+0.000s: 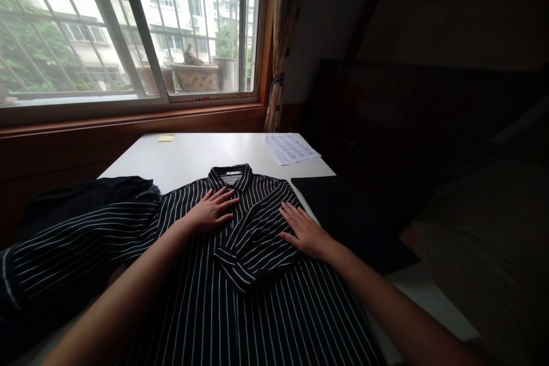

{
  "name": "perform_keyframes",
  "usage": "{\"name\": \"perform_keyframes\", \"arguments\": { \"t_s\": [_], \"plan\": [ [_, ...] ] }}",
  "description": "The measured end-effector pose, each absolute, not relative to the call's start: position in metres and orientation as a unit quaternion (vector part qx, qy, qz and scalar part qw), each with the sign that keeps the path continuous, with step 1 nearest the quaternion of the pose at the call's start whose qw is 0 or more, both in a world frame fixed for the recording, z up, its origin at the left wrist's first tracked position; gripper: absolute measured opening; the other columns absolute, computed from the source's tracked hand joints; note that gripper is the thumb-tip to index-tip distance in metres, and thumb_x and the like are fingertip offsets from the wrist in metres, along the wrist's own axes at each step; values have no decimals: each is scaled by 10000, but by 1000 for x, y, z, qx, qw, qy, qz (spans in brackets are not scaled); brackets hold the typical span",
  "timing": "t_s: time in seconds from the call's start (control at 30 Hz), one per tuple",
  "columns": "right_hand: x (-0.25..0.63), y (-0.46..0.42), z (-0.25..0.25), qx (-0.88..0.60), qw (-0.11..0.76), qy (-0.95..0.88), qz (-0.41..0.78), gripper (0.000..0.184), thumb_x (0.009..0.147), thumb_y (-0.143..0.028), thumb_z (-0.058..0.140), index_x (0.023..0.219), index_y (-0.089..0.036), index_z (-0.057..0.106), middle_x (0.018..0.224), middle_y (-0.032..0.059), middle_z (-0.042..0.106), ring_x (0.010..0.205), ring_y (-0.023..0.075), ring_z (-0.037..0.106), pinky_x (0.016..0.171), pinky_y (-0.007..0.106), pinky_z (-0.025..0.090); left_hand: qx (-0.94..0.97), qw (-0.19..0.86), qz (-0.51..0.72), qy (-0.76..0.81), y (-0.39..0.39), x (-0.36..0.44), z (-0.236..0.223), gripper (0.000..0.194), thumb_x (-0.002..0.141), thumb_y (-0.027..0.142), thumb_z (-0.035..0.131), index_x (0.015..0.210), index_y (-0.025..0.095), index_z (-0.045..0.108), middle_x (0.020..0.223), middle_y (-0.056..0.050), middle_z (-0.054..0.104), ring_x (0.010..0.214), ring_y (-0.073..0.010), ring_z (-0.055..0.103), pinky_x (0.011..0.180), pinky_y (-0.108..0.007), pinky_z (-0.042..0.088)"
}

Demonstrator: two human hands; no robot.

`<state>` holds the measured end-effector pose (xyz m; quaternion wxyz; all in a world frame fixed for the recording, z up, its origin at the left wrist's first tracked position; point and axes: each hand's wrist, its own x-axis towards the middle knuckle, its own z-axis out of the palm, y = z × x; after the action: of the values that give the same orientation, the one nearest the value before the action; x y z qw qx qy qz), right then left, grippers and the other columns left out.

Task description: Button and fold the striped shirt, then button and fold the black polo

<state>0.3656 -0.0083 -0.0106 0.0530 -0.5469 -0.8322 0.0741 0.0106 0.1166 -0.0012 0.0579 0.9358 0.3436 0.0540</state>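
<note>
A black shirt with white stripes (257, 309) lies front up, its collar (231, 176) toward the window. My left hand (211, 210) rests flat on the chest just below the collar, fingers spread. My right hand (305, 230) lies flat on the shirt's right side, on the sleeve (261, 240) that is folded across the front. That sleeve's cuff (235, 267) sits near the middle of the shirt. The other sleeve (90, 240) stretches out to the left, over dark cloth. Neither hand grips anything.
Under the shirt is a white table (206, 148). Printed papers (291, 148) and a yellow sticky note (165, 138) lie at its far side. Dark cloth (86, 190) is piled on the left, and a dark flat item (343, 211) lies on the right. Beyond stands a barred window (201, 28).
</note>
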Motion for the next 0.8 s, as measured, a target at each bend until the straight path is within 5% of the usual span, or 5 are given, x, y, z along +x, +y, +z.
{"name": "perform_keyframes", "arguments": {
  "t_s": [0.2, 0.33, 0.5, 0.67, 0.8],
  "plan": [
    [366, -7, -10, -536, 44, -840, 71, 784, 980, -689, 288, 1615, -257, 127, 1671, 15, 52, 1545, 225, 60, 1272, 446, 97, 963, 58, 120, 233, 52, 28, 26, 531, 998, 459, 494, 1509, 347, 405, 1608, -5, 366, 1524, -278, 225, 1251, -579, 131],
    [369, -6, -12, -530, 46, -844, 70, 769, 990, -674, 280, 1616, -262, 105, 1673, 20, 47, 1545, 228, 52, 1271, 453, 92, 979, 121, 109, 121, -7, 35, 39, 561, 930, 519, 606, 1442, 312, 504, 1371, -42, 627, 1368, -266, 488, 1252, -537, 208],
    [374, -4, -16, -525, 44, -847, 74, 756, 1008, -645, 272, 1617, -232, 102, 1676, 51, 52, 1545, 244, 60, 1261, 477, 122, 976, 129, 122, 124, -42, 29, 29, 572, 858, 441, 728, 1381, 278, 563, 1252, -45, 669, 1219, -270, 578, 1165, -492, 384],
    [384, 2, -11, -527, 62, -842, 99, 718, 1014, -624, 287, 1609, -236, 185, 1667, 57, 144, 1537, 257, 138, 1257, 483, 157, 976, 79, 157, 124, -48, 31, 15, 322, 954, 264, 626, 1275, 269, 629, 1135, -34, 705, 1096, -230, 621, 1014, -422, 506],
    [401, 9, 7, -551, 162, -808, 130, 638, 1037, -546, 273, 1579, -212, 303, 1620, 72, 326, 1496, 258, 295, 1242, 472, 242, 974, 61, 189, 109, -51, 36, 14, 261, 981, 218, 572, 1231, 236, 648, 1055, -52, 719, 972, -199, 650, 885, -364, 558]
  ]
}}
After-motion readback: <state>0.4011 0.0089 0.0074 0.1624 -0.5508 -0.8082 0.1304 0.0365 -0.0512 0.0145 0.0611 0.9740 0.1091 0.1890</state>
